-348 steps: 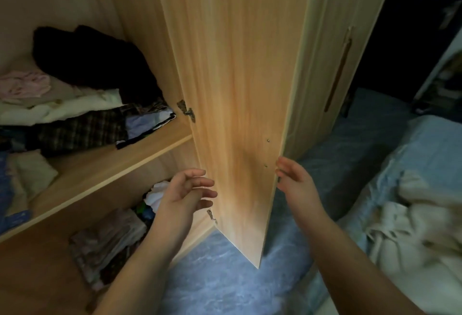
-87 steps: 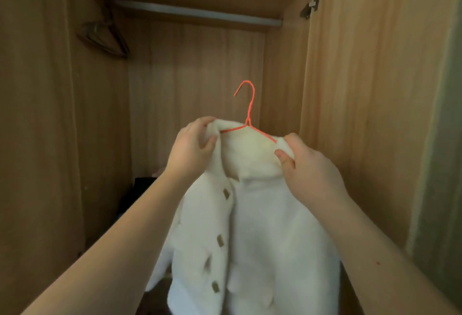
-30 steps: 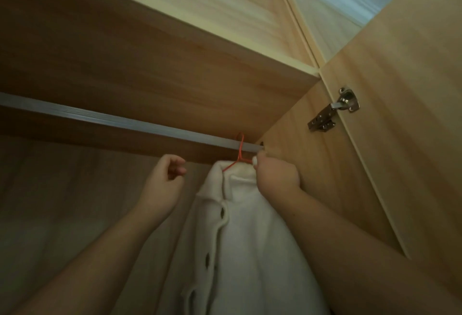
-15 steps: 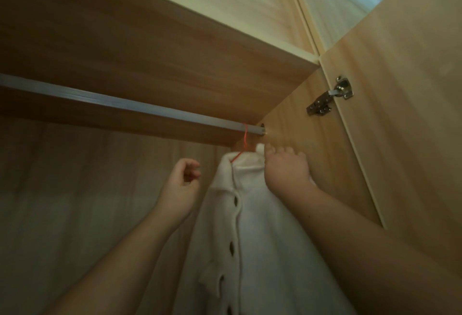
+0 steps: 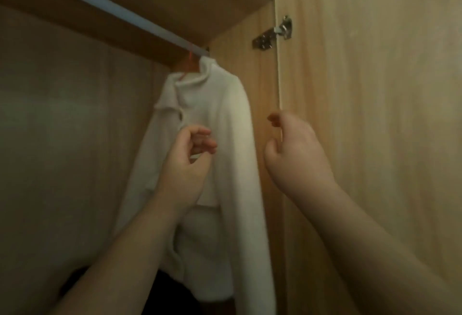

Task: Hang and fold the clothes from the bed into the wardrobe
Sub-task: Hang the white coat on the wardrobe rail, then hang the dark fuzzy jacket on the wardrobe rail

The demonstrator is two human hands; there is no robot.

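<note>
Hanging from rail (image 5: 140, 21): white buttoned coat (image 5: 220, 124), red hanger (image 5: 190, 57); both hands' grip loose, empty.

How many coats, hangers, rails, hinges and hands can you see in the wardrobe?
White coat: 1
Red hanger: 1
Rail: 1
Metal hinge: 1
Hands: 2, left hand and right hand
Total: 6
</note>
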